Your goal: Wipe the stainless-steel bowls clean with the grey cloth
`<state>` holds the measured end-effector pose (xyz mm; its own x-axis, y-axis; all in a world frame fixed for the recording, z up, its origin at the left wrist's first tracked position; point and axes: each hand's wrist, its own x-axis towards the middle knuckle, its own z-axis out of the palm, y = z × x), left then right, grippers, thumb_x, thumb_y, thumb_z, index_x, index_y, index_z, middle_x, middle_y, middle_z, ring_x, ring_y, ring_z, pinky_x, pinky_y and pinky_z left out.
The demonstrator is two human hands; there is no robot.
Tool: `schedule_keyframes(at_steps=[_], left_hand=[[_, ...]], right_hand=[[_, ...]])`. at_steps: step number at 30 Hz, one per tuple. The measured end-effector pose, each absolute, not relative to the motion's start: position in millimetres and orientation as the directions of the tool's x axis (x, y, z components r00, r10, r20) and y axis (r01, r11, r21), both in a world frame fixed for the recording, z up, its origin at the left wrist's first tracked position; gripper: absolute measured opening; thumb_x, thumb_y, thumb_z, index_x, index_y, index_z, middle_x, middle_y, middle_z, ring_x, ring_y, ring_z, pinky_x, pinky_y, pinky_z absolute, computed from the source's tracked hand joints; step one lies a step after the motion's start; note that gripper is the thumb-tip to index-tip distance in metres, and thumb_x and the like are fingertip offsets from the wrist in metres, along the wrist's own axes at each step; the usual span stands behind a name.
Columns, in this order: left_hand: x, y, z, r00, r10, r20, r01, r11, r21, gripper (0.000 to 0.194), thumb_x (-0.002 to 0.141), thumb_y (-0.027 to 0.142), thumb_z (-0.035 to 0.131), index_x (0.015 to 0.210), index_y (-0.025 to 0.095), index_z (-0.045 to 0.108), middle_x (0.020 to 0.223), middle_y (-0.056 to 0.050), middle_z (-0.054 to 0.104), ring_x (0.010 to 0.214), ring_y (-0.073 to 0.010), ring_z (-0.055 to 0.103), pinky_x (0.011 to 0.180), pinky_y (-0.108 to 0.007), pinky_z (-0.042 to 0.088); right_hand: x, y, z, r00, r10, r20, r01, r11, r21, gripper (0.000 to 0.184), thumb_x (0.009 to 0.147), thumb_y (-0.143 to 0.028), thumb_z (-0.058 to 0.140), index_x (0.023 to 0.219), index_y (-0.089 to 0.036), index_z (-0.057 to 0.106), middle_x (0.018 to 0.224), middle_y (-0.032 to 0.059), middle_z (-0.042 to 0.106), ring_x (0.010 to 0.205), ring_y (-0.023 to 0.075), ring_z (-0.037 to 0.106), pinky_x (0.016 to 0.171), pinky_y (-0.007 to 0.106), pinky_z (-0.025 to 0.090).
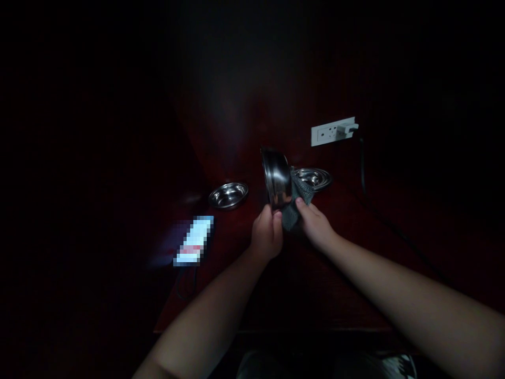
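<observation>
A shiny metal bowl (279,179) is held up on its side above the dark red table. Its lower rim is gripped by my left hand (267,232), the fingers closed on it. My right hand (315,223) is closed on a grey-green cloth (292,213), which lies against the outside of the bowl. Some of the right fingers are hidden behind the cloth. Beyond the cloth rests a metal dish (321,179), partly covered by it. Another shallow metal dish (229,196) sits on the table to the left of the bowl.
A lit phone (194,241), its screen blurred out, lies at the left with a thin cable below it. At the back right is a white wall socket (325,133) with a plug (347,129) and a dark cord (362,163). The table's front edge (307,330) runs below my arms.
</observation>
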<state>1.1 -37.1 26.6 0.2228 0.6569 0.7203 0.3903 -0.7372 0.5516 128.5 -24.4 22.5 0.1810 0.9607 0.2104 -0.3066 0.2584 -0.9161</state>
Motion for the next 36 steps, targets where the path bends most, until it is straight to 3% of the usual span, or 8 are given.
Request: schedule_keyframes(at_steps=[3,6,15,20,28,36], left_hand=[[2,-38,27,0.267,0.642,0.719,0.357,-0.759,0.545,0.033,0.091,0.026,0.034,0.119,0.017,0.048,0.118,-0.011,0.059,0.109,-0.0213,0.055,0.092,-0.036,0.044],[4,-38,29,0.307,0.608,0.732,0.308,-0.792,0.528,0.033,0.091,0.026,0.033,0.121,0.018,0.046,0.122,-0.011,0.056,0.115,-0.0207,0.051,0.098,-0.038,0.040],[5,-28,23,0.313,0.645,0.697,0.340,-0.762,0.552,0.034,0.091,0.025,0.034,0.124,0.019,0.042,0.123,-0.011,0.054,0.116,-0.0216,0.049,0.099,-0.040,0.039],[4,-24,26,0.194,0.635,0.748,0.459,-0.733,0.503,0.037,0.091,0.025,0.033,0.126,0.018,0.041,0.128,-0.011,0.049,0.121,-0.0220,0.044,0.105,-0.042,0.032],[5,-24,33,0.159,0.630,0.760,0.486,-0.720,0.495,0.040,0.092,0.027,0.028,0.129,0.018,0.040,0.132,-0.011,0.042,0.126,-0.0221,0.038,0.108,-0.042,0.029],[4,-27,39,0.192,0.556,0.809,0.517,-0.758,0.398,0.039,0.092,0.026,0.026,0.125,0.018,0.044,0.133,-0.012,0.043,0.127,-0.0229,0.037,0.107,-0.044,0.030]], right_hand=[[125,-24,24,0.056,0.997,0.044,-0.555,0.068,-0.829,0.036,0.068,-0.051,0.064,0.084,-0.020,0.061,0.068,0.0000,0.066,0.065,0.0180,0.062,0.062,0.032,0.049],[124,-26,28,-0.011,1.000,-0.004,-0.669,-0.010,-0.744,0.030,0.068,-0.043,0.066,0.082,-0.019,0.058,0.064,0.0002,0.064,0.065,0.0182,0.062,0.059,0.031,0.048],[123,-26,24,0.003,1.000,0.003,-0.649,0.004,-0.761,0.033,0.064,-0.043,0.069,0.082,-0.017,0.059,0.061,0.0008,0.063,0.066,0.0195,0.061,0.062,0.033,0.047],[119,-36,23,-0.106,0.977,0.186,-0.549,0.099,-0.830,0.038,0.071,-0.051,0.061,0.089,-0.018,0.062,0.077,0.0038,0.068,0.084,0.0209,0.062,0.078,0.035,0.047],[126,-51,25,-0.220,0.847,0.485,-0.151,0.461,-0.874,0.047,0.086,-0.053,0.039,0.113,-0.021,0.060,0.108,0.0049,0.066,0.114,0.0219,0.052,0.101,0.037,0.037],[132,-50,27,-0.268,0.685,0.677,0.020,0.707,-0.707,0.053,0.091,-0.048,0.032,0.138,-0.023,0.035,0.146,0.0019,0.034,0.135,0.0202,0.026,0.113,0.037,0.019]])
